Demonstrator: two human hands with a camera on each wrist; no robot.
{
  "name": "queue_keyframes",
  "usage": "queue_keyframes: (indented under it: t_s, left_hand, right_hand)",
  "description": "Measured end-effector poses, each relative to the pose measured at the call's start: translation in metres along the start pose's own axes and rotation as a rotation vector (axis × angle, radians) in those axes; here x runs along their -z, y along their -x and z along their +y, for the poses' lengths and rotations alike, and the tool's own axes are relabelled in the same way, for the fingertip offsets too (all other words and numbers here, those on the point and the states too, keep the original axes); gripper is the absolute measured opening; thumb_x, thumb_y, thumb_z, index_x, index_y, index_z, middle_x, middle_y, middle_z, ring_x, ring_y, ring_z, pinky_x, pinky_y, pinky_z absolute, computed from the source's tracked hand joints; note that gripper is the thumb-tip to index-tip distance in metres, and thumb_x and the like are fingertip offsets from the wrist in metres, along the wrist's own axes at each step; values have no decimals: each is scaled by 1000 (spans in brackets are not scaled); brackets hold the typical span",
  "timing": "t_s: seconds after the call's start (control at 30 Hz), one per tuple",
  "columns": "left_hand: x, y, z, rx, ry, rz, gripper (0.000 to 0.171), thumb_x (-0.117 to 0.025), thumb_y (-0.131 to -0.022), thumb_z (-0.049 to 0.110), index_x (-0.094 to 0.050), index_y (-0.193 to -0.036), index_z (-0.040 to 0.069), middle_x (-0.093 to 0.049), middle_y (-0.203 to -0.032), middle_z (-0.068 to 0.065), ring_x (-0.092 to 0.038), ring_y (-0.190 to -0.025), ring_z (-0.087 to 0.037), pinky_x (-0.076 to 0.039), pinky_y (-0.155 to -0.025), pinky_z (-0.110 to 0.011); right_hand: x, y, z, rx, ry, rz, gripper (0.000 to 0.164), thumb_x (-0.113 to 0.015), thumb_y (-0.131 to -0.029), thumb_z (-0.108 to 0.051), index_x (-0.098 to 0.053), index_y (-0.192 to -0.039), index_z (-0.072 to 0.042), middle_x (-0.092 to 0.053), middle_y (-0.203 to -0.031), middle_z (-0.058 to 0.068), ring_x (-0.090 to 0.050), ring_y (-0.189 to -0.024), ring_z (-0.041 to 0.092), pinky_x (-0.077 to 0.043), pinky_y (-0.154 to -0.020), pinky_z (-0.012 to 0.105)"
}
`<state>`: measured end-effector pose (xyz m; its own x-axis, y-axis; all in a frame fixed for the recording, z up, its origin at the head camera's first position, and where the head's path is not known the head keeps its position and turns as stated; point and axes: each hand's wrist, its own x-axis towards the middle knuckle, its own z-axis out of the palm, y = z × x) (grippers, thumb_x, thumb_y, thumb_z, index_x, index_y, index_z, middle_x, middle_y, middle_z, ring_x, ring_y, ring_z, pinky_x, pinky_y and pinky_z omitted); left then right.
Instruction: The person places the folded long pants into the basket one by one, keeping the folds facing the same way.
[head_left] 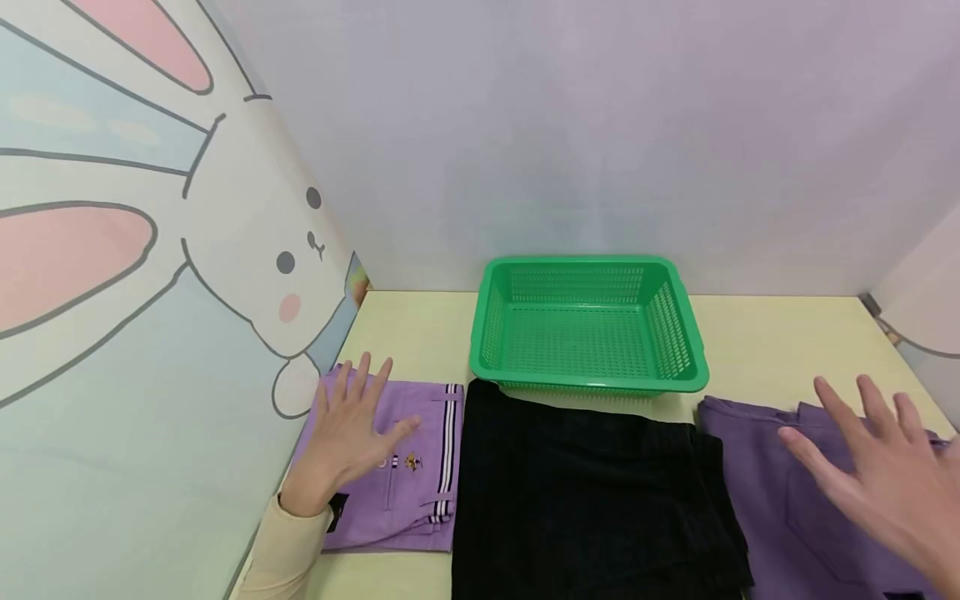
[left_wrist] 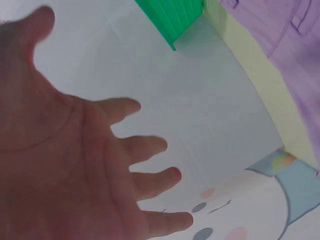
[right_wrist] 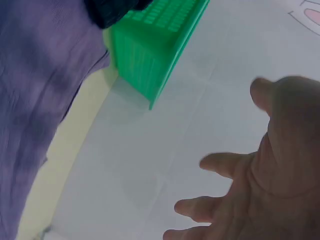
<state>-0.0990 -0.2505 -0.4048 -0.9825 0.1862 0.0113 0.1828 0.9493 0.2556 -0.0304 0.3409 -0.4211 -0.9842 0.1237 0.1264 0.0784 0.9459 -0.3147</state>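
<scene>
My left hand [head_left: 347,440] is held above a folded light purple garment [head_left: 405,500] with striped trim and a small embroidered figure. Its fingers are spread and nothing is in it; the left wrist view shows the bare palm [left_wrist: 55,165]. On the other side, my right hand [head_left: 892,475] hovers over a darker purple garment [head_left: 757,467] with a stitched pocket, fingers apart and holding nothing. Between the two hands lies a folded black garment [head_left: 585,500], which looks like trousers or shorts. Behind it stands a green plastic basket [head_left: 588,385] with nothing inside.
The pale yellow table [head_left: 420,333] meets a whitish wall [head_left: 570,150] at its back edge. A side panel printed with a cartoon rabbit [head_left: 247,217] rises along the left. Another pale panel [head_left: 930,275] stands at the right edge.
</scene>
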Motion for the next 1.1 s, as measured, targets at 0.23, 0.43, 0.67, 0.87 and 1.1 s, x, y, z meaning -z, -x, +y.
queue_keyframes:
  t_s: [0.23,0.43,0.67,0.87,1.1]
  left_hand:
    - [-5,-1,-14,79,113,73,95,-55,-106,58,-18,-168,-3,-14,-173,-36,-12,-160,-57,-9,-130,-70]
    - [-9,0,-22,167,309,149,89,-63,-106,45,-25,-164,-11,-25,-169,-37,-22,-158,-55,-21,-128,-69]
    - [-16,6,-28,257,427,133,88,-64,-106,43,-24,-165,-9,-29,-170,-34,-26,-159,-51,-24,-129,-66]
    - [-22,11,-34,292,455,102,88,-63,-106,43,-25,-163,-11,-30,-167,-37,-28,-157,-54,-24,-129,-65]
    - [-30,21,-45,372,491,22,95,-61,-106,50,-16,-166,-9,-21,-171,-37,-23,-158,-55,-22,-129,-67]
  right_hand:
    - [-6,-2,-26,87,-292,-60,81,-52,-113,-35,-7,-171,-2,3,-175,33,0,-157,64,4,-114,88]
    - [-16,-4,-51,93,-492,-79,72,-51,-114,-31,-11,-173,-30,-18,-178,20,-26,-153,60,-36,-126,44]
    - [-40,-2,-95,188,-646,-86,65,-53,-113,-23,-23,-171,-32,-35,-171,21,-43,-153,31,-34,-97,-5]
    - [-58,5,-130,225,-726,-174,66,-52,-114,-27,-18,-171,-31,-30,-175,16,-32,-160,28,-26,-107,-5]
    - [-81,18,-170,205,-886,-365,60,-50,-115,-34,-28,-169,-19,-38,-170,19,-41,-154,41,-42,-109,10]
